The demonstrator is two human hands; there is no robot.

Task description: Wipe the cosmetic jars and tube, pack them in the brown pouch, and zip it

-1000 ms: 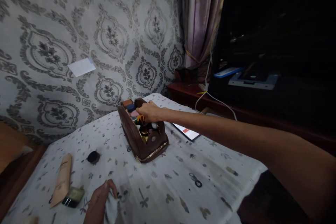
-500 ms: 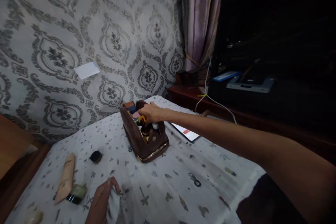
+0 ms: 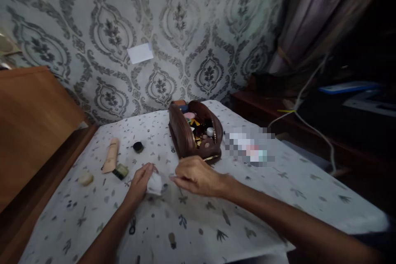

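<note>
My left hand [image 3: 142, 179] is closed around a crumpled white tissue or cloth [image 3: 154, 184] that pokes out beside the fingers. Just to its right, my right hand [image 3: 195, 176] has its fingers curled in a pinch. Whatever sits between those fingertips is too small and blurred to make out. Behind my right hand stands a brown zip bag [image 3: 182, 132], its top gaping. Inside it are a white-capped item [image 3: 210, 132], a pink piece [image 3: 189, 115] and several gold and yellow bits.
On the left of the patterned sheet [image 3: 198, 231] lie a beige tube [image 3: 111, 154], a green jar [image 3: 120, 171], a round black lid or pot [image 3: 138, 147] and a cream-coloured lump [image 3: 86, 178]. A pixelated flat object [image 3: 249, 147] rests right of the bag. White cables [image 3: 315, 132] hang farther right.
My right hand has come out of the bag and down towards my left hand. The left hand's white tissue or cloth shows more clearly. The view has turned right.
</note>
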